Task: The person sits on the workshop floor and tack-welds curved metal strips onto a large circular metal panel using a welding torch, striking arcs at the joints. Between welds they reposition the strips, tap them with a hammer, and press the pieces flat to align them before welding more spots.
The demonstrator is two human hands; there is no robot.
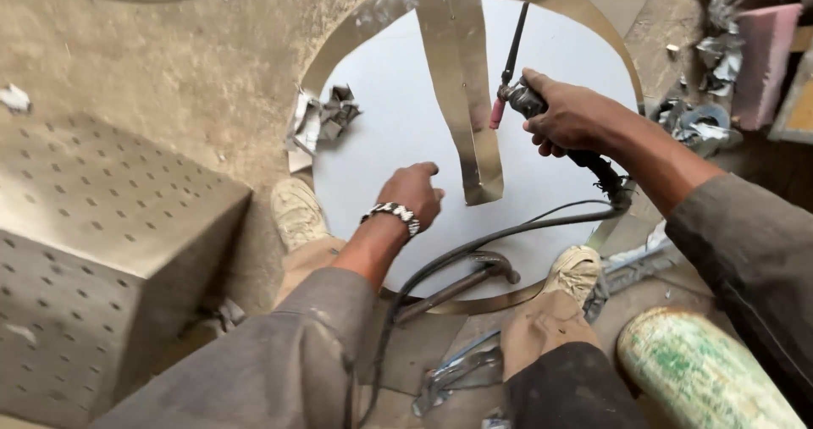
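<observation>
Looking down from the head camera, a person is crouching over a big round white disc (398,132) that is lying flat on the dirty floor. A thin shiny metal ring (610,35) is running around the edge of the disc. A long shiny metal strip (461,99) is lying across the disc, from the top edge down to about the middle, and its lower end is bending a little.

The right hand (572,117) is holding a welding torch (518,99). The fingers are wrapping all the way around its dark handle. The pink tip of the torch is pointing down, just beside the right edge of the strip. A thin dark rod is sticking up from the torch. A black hose (474,247) is running from the torch handle, across the disc and down between the person's legs.

The left hand (412,193) is hovering over the disc, just left of the strip's lower end. Its fingers are curling in loosely and holding nothing. A beaded bracelet (394,215) is sitting on the wrist.

A hammer (474,275) is lying on the lower edge of the disc, near the hose. Two dusty shoes are standing at the disc's lower edge, the left shoe (296,211) and the right shoe (576,272).

A metal box with holes (93,251) is standing at the left. Crumpled metal scraps (326,117) are lying at the disc's left edge. A green and white cylinder (699,374) is lying at the bottom right.
</observation>
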